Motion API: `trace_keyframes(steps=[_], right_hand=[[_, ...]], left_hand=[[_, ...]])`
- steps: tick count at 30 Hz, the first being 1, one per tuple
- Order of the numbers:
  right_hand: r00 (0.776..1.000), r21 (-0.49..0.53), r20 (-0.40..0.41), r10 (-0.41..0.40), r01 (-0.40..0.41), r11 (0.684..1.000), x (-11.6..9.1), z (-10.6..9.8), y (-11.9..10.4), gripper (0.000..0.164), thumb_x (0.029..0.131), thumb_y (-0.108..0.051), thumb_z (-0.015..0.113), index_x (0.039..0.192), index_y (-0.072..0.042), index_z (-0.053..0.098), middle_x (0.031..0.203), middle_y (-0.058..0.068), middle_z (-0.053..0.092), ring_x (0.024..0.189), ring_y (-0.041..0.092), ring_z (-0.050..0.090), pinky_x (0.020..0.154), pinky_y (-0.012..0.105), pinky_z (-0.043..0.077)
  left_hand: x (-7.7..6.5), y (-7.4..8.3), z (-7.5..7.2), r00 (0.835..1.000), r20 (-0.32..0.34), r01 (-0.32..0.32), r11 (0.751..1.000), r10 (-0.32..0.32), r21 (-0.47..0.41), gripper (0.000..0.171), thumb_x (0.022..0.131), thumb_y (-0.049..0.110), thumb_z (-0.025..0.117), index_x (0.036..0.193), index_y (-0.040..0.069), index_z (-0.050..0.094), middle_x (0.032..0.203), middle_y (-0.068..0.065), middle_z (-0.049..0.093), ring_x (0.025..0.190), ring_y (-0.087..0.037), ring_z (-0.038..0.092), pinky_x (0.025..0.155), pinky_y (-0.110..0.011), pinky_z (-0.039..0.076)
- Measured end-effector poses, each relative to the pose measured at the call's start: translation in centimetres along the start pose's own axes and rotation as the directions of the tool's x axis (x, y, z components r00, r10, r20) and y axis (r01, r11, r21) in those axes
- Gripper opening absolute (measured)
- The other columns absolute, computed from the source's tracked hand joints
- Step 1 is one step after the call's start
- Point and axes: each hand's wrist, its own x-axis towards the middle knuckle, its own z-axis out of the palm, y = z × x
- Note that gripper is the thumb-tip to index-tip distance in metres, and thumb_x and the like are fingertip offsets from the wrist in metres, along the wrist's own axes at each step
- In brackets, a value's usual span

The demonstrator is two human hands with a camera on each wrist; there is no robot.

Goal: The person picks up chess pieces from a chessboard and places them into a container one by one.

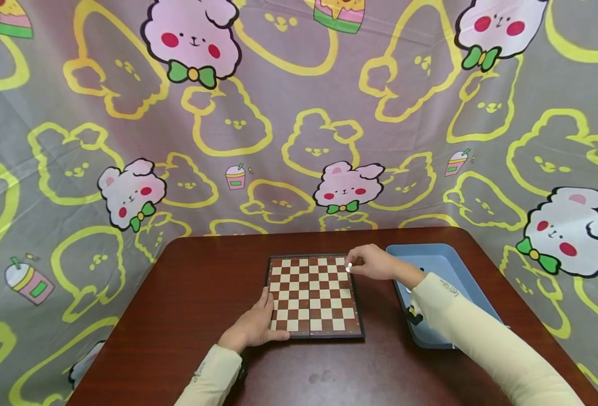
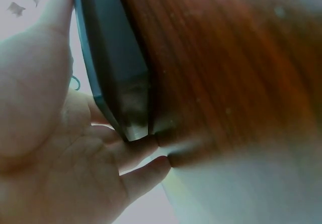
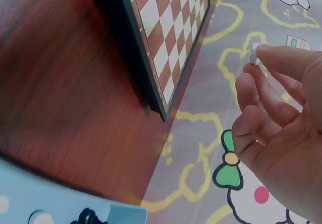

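A chessboard (image 1: 313,301) with brown and cream squares and a dark frame lies flat on the table. My left hand (image 1: 252,328) rests against its near left corner, fingers stretched along the left side and thumb along the front edge. In the left wrist view, those fingers touch the dark side of the board (image 2: 118,58) and the tabletop. Over the far right corner, my right hand (image 1: 376,263) pinches a small white chess piece (image 3: 253,53) between thumb and fingertip. The piece's exact kind is too small to tell.
To the right of the board stands a blue tray (image 1: 443,259), partly hidden beneath my right forearm. Black and white pieces lie in it, among them a dark one (image 1: 413,316) near its left rim. A patterned cloth (image 1: 288,113) hangs around the reddish-brown table (image 1: 197,282).
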Motion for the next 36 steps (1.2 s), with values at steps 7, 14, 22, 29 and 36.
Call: trace_keyframes(steps=[7, 14, 22, 29, 36], right_hand=[[0.999, 0.021, -0.015, 0.046, -0.046, 0.999, -1.5, -0.5, 0.5, 0.011, 0.089, -0.015, 0.066, 0.098, -0.009, 0.069, 0.09, -0.009, 0.065, 0.082, 0.011, 0.058, 0.07, 0.034, 0.048], [0.993, 0.075, -0.046, 0.111, -0.107, 0.991, -2.9, -0.9, 1.4, 0.008, 0.089, -0.018, 0.067, 0.097, -0.017, 0.069, 0.09, -0.009, 0.064, 0.084, 0.011, 0.058, 0.072, 0.034, 0.048], [0.988, 0.075, -0.045, 0.146, -0.142, 0.987, -5.6, -1.8, 2.9, 0.007, 0.09, -0.02, 0.067, 0.096, -0.019, 0.067, 0.089, -0.009, 0.063, 0.079, 0.012, 0.055, 0.067, 0.033, 0.047], [0.991, 0.073, -0.035, 0.129, -0.127, 0.989, -7.9, -2.6, 4.3, 0.008, 0.091, -0.016, 0.065, 0.098, -0.015, 0.066, 0.088, -0.005, 0.064, 0.074, 0.01, 0.056, 0.064, 0.03, 0.047], [0.984, 0.1, -0.015, 0.179, -0.177, 0.979, -9.8, -3.2, 5.7, 0.013, 0.09, -0.012, 0.064, 0.101, -0.005, 0.066, 0.089, 0.006, 0.065, 0.074, 0.014, 0.057, 0.061, 0.029, 0.046]], left_hand=[[-0.1, -0.2, 0.2, 1.0, 0.004, 0.003, 1.0, -0.003, -0.003, 0.119, 0.071, 0.064, 0.07, 0.147, -0.01, 0.014, 0.153, -0.028, 0.004, 0.134, -0.039, 0.029, 0.099, -0.045, 0.038], [-0.1, -0.2, 0.3, 1.0, 0.006, 0.003, 1.0, -0.003, -0.003, 0.119, 0.072, 0.065, 0.069, 0.147, -0.009, 0.014, 0.154, -0.027, 0.003, 0.134, -0.039, 0.029, 0.099, -0.045, 0.038], [-0.2, -0.1, 0.1, 1.0, 0.001, 0.001, 1.0, -0.001, -0.005, 0.117, 0.072, 0.063, 0.07, 0.147, -0.009, 0.015, 0.154, -0.026, 0.003, 0.134, -0.039, 0.029, 0.099, -0.045, 0.038], [-0.3, -0.1, 0.0, 1.0, 0.002, -0.002, 1.0, 0.002, -0.011, 0.118, 0.072, 0.062, 0.07, 0.147, -0.01, 0.014, 0.154, -0.027, 0.003, 0.134, -0.039, 0.028, 0.099, -0.045, 0.038], [-0.3, -0.1, 0.0, 1.0, 0.005, -0.003, 1.0, 0.003, -0.005, 0.118, 0.072, 0.064, 0.069, 0.147, -0.01, 0.015, 0.154, -0.027, 0.003, 0.134, -0.039, 0.028, 0.099, -0.046, 0.037]])
